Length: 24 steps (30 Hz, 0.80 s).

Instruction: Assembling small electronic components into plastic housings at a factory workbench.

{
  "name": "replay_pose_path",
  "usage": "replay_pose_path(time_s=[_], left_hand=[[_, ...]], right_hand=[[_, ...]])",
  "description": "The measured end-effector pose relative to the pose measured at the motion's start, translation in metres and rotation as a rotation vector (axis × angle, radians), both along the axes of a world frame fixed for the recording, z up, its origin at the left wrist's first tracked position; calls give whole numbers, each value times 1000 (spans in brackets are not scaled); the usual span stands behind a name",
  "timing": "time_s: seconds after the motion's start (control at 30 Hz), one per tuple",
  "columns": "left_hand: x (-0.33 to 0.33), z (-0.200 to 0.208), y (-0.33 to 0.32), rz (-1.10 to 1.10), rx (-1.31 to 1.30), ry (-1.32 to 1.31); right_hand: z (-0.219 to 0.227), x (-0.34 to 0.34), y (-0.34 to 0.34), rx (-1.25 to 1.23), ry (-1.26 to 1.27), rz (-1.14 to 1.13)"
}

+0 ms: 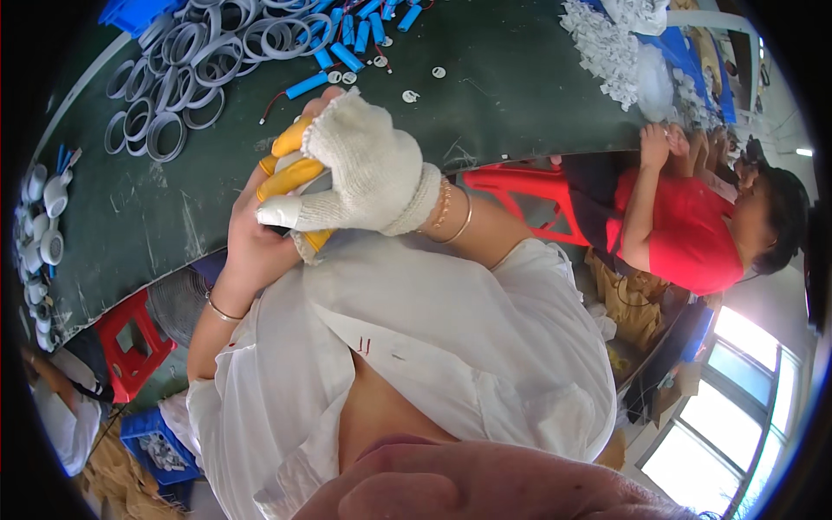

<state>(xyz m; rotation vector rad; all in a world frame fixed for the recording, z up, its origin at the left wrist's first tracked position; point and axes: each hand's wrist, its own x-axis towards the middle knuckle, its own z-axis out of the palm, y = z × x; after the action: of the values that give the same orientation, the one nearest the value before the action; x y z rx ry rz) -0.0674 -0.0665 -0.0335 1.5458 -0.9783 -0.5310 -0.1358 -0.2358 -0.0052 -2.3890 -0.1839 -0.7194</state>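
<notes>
My left hand point(247, 221), with a bracelet at the wrist, comes in from the left and curls around something held close to my chest. My right hand point(368, 165) wears a white knitted glove and closes over it from the right, its thumb pressed toward the left hand. Yellow finger coverings point(290, 178) show between the hands; which hand each belongs to I cannot tell. A sliver of a grey piece point(321, 184) shows among the fingers, mostly hidden. Just beyond the hands lies a blue cylindrical battery point(307, 84) with thin wires.
Grey rings point(166, 137) are heaped on the dark green table point(485, 104), beside more blue batteries point(347, 58) and small round discs point(411, 96). White parts point(598, 52) pile up at far right, grey-white fittings point(54, 195) at left. A person in red point(685, 225) sits by a red stool point(529, 195).
</notes>
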Motion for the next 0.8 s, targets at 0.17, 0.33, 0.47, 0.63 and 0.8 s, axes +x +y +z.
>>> replay_pose_path(time_s=[0.17, 0.33, 0.47, 0.63, 0.8], left_hand=[[4, 10, 13, -6, 109, 410], [37, 7, 32, -62, -143, 542], [26, -1, 23, 82, -224, 703], [32, -7, 30, 129, -402, 851], [53, -4, 42, 168, -401, 804]], right_hand=[[4, 2, -6, 587, 351, -104], [-8, 7, -17, 1587, 310, -84], [-15, 4, 3, 1540, 354, -80], [-30, -4, 7, 809, 236, -49], [-17, 23, -32, 2, 192, -144]])
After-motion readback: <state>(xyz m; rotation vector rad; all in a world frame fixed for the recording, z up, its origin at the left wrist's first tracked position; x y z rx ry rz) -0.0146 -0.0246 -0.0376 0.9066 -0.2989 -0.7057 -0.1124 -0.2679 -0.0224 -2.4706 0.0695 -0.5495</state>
